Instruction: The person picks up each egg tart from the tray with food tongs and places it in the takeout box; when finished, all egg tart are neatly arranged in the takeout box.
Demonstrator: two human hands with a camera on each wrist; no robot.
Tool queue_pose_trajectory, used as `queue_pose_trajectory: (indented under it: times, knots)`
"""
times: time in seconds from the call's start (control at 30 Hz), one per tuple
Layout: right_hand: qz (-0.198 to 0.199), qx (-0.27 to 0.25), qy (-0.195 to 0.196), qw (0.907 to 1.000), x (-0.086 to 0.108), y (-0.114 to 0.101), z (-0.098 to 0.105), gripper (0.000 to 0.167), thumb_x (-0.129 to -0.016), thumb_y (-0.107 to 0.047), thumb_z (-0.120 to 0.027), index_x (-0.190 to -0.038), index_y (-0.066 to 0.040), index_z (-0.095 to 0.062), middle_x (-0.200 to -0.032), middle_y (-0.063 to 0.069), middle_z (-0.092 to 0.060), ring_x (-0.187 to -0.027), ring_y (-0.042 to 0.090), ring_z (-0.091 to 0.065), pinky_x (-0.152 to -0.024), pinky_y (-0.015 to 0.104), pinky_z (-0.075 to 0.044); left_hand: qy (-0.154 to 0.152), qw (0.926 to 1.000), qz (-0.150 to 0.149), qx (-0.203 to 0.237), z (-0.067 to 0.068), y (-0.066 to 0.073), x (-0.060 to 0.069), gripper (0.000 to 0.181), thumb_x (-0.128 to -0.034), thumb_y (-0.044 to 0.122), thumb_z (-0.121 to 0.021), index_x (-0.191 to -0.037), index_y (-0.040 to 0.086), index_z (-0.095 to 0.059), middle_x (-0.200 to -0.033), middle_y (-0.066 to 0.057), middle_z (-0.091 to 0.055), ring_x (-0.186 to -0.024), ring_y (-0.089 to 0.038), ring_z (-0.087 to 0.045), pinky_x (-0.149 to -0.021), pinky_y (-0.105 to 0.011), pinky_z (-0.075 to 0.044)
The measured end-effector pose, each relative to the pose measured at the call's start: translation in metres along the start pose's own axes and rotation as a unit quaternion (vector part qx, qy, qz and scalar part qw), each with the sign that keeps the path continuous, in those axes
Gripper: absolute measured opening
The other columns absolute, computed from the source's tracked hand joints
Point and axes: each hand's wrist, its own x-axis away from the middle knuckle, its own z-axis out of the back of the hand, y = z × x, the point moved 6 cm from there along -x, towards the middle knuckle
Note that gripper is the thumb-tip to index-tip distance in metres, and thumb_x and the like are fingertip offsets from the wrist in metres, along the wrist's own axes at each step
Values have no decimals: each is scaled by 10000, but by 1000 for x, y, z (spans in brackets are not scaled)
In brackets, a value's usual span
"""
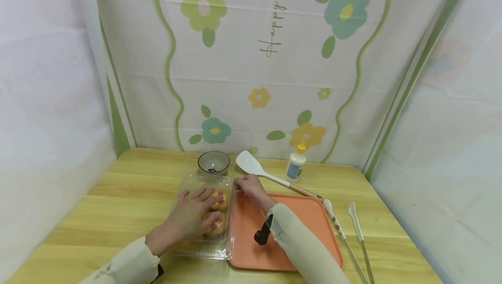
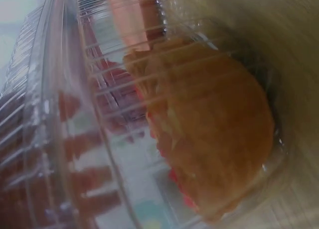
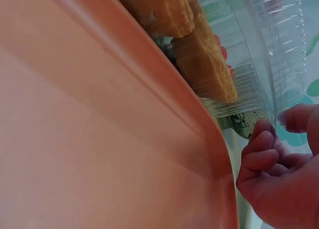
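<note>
A clear plastic hinged food container [image 1: 205,251] lies on the table with its lid down. Inside it are golden-brown pastries [image 2: 214,124] topped with red pieces. My left hand [image 1: 192,215] rests on top of the lid, fingers spread and mostly straight. At the container's far right corner, my right hand [image 1: 251,186] pinches the rim between thumb and curled fingers, seen closer in the right wrist view. An orange tray [image 1: 302,236] sits directly right of the container, beneath my right forearm.
Behind the container stands a small glass bowl [image 1: 213,162]. A white spatula [image 1: 251,164] lies behind the tray, near a white glue bottle [image 1: 296,167] with an orange cap. Tongs [image 1: 354,227] with white tips lie to the right of the tray. Printed cloth hangs around the table.
</note>
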Motion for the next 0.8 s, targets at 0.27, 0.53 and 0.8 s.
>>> queue_pose_trajectory:
  times: [0.27,0.53,0.8]
  knots:
    - [-34,224,-235,9995,4,-2,-3,438,-935,-133,-532,-507,-140,-436,-470,-49,-347,-432,94,-275,-439,246,-269,31,9999,8,119,-3,-2,2,421,-933,434,-625,-1310,246,-623,-1424,-110,-525,-1324,-362,-454,-1026,-680,-260]
    - [158,60,-1283,9916,72,5,3,352,-992,-287,-515,-848,-10,-679,-650,10,-556,-541,114,-470,-497,235,-383,127,9995,13,295,-6,1,0,424,-931,420,-629,-1312,236,-621,-1429,-102,-522,-1327,-372,-450,-1037,-678,-246]
    - [65,-437,-3118,9491,156,18,-26,339,-899,-184,-609,-911,153,-642,-640,-35,-600,-531,38,-477,-464,181,-353,-4,9997,133,220,-7,-4,2,426,-939,424,-621,-1325,244,-611,-1447,-96,-503,-1343,-375,-431,-1050,-678,-228]
